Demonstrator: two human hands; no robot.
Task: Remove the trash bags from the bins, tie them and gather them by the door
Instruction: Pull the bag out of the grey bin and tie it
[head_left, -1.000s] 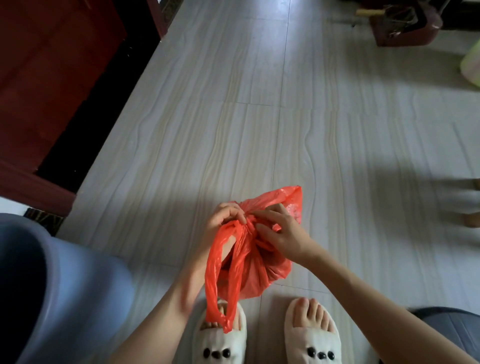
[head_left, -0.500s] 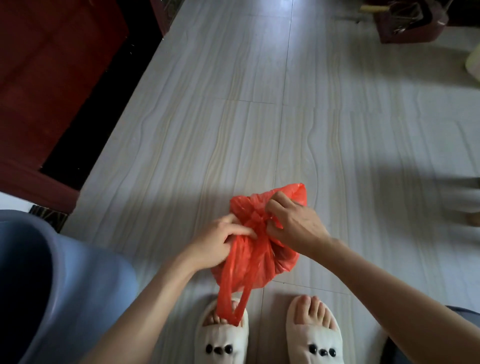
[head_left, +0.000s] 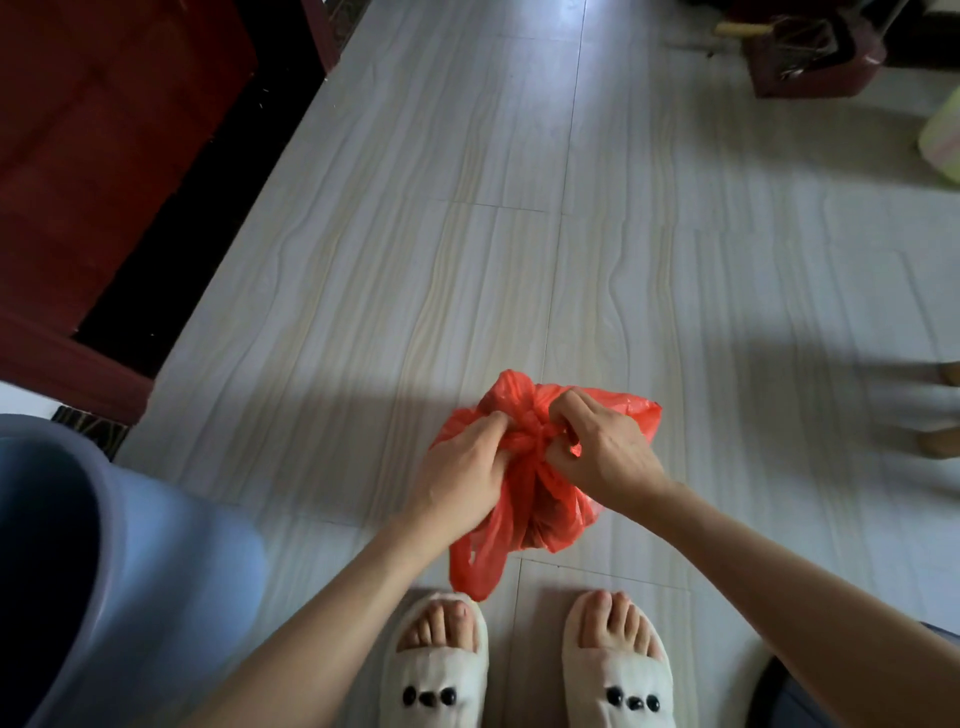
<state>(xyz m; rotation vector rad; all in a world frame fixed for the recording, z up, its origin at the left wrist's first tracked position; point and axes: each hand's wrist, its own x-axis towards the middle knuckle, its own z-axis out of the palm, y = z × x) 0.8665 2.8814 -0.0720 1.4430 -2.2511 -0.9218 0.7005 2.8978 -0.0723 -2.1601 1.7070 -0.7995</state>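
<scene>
A small red plastic trash bag (head_left: 540, 514) hangs in the air above my feet, its neck bunched into a twisted knot between my hands. My left hand (head_left: 462, 467) pinches the bag's plastic on the left of the knot. My right hand (head_left: 602, 447) pinches the plastic on the right of the knot, fingers curled in. One red handle loop (head_left: 475, 569) dangles down toward my left slipper. A blue-grey bin (head_left: 104, 571) stands at the lower left, its inside dark.
A dark red wooden door (head_left: 93, 156) and its frame are at the upper left. A dark red box with tools (head_left: 810, 52) sits at the top right, a pale green object (head_left: 943, 137) at the right edge. Pale tiled floor stretches ahead. A dark object (head_left: 800, 696) is at the lower right.
My hands have drawn the bag's handles into a tighter knot. The left hand has moved up onto the bag's left side, and the dangling loop has become shorter.
</scene>
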